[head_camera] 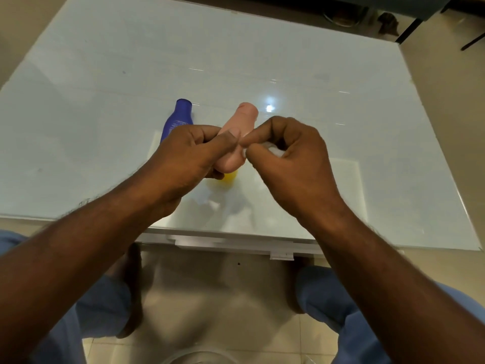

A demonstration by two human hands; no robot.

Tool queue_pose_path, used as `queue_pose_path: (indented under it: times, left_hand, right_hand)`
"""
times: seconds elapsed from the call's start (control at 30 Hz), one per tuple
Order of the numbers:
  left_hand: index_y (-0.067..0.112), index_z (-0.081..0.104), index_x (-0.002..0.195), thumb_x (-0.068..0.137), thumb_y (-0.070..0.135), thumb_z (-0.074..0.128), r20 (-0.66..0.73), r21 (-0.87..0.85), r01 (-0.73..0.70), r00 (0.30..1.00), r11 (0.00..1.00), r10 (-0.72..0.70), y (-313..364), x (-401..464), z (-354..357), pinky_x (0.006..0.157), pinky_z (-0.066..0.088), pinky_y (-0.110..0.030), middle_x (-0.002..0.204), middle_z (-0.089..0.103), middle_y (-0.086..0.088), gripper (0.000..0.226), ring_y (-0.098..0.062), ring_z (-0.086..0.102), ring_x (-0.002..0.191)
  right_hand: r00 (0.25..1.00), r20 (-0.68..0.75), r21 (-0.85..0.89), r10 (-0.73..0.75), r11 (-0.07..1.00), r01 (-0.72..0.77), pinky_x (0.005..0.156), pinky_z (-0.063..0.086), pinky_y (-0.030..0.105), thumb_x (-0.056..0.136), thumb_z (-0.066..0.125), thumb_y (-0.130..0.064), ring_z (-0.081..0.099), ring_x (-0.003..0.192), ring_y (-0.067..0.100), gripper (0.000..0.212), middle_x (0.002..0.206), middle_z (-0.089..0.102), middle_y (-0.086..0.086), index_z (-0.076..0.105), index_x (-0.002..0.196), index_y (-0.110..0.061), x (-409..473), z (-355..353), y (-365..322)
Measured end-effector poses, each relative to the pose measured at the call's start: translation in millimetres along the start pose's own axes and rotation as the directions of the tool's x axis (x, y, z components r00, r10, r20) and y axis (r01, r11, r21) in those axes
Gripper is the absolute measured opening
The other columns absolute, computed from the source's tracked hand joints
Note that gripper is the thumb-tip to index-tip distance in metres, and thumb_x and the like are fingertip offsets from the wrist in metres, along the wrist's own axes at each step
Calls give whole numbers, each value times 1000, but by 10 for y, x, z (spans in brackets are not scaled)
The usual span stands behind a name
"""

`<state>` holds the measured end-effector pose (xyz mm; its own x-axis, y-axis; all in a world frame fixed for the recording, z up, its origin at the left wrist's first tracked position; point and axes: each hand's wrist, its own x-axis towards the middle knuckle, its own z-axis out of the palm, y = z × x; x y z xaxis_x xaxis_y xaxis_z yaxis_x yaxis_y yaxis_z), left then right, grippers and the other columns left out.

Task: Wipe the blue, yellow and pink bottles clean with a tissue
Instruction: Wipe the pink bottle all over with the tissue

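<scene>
My left hand [183, 156] grips the pink bottle [237, 127] above the table, its cap end pointing away from me. My right hand [286, 158] pinches a crumpled white tissue [273, 149] against the pink bottle's side. The blue bottle [178, 118] stands on the table behind my left hand, partly hidden by it. Only a small patch of the yellow bottle [229, 177] shows below the pink one, between my hands.
The white glossy table [105, 101] has its near edge [223, 241] close to my knees. Dark furniture legs [409, 32] stand on the floor at the far right. A round transparent rim [199, 357] shows on the floor between my legs.
</scene>
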<state>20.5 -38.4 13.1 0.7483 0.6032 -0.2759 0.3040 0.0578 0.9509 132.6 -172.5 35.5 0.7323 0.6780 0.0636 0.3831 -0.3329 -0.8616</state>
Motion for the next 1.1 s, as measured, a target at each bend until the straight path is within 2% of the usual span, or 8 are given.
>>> queue_pose_path:
  times: [0.2,0.37,0.5,0.63,0.8,0.9,1.0,1.1]
  left_hand:
    - [20,75,120,99,46,59,38,8,5,999,1000,-6,-8,-4,15,86,63,-36,107,78,-2,37,-24,74,101]
    - [27,77,107,99,46,59,7,31,-15,1000,999,15,-14,-5,15,82,64,-32,94,79,4,27,-17,75,91]
    - [26,75,116,80,61,61,47,-14,3,999,1000,-3,1,-8,28,83,64,-31,102,79,5,52,-19,75,99]
    - [29,75,110,86,57,61,48,-55,-7,999,998,9,19,-12,19,75,63,-25,102,79,5,39,-19,75,99]
    - [25,73,113,75,60,64,42,-117,39,999,992,-34,36,-5,12,83,64,-34,108,78,-1,52,-25,75,103]
    - [23,73,118,75,61,63,66,-115,36,997,993,-29,36,-26,35,82,64,-32,108,79,0,58,-23,75,103]
    - [19,73,119,87,56,64,21,-128,47,999,991,-45,36,-9,26,77,62,-28,109,77,-3,49,-23,74,100]
    - [27,73,105,97,44,65,-57,-147,61,996,987,-70,18,28,-2,77,63,-30,98,77,4,21,-21,74,95]
  right_hand:
    - [996,-83,82,44,996,-37,86,62,29,94,71,-10,73,92,10,14,98,78,-5,80,98,-20,45,-41,9]
    - [1000,19,17,11,1000,-11,77,64,35,95,71,-16,72,80,14,10,82,74,-3,78,86,-16,-1,10,28]
    - [992,-97,150,78,987,-63,87,66,47,96,72,-16,75,93,15,9,94,77,-8,78,100,-21,88,-39,30]
    - [993,-70,179,98,980,-84,85,66,49,94,69,-22,76,91,17,11,92,78,-8,77,100,-24,78,-48,37]
    - [987,-108,270,121,959,-88,73,64,27,100,68,-19,77,90,16,11,98,79,0,78,105,-19,113,-87,33]
    - [987,-104,224,123,970,-97,88,66,42,100,71,-22,75,100,16,11,105,77,-5,75,110,-20,107,-76,33]
    - [994,-21,139,103,985,-99,90,64,48,99,73,-24,74,98,19,10,103,75,-5,73,109,-19,25,-15,16]
    - [994,82,74,76,994,-83,85,65,46,97,73,-22,73,90,18,4,96,74,-9,73,100,-22,-34,15,-11]
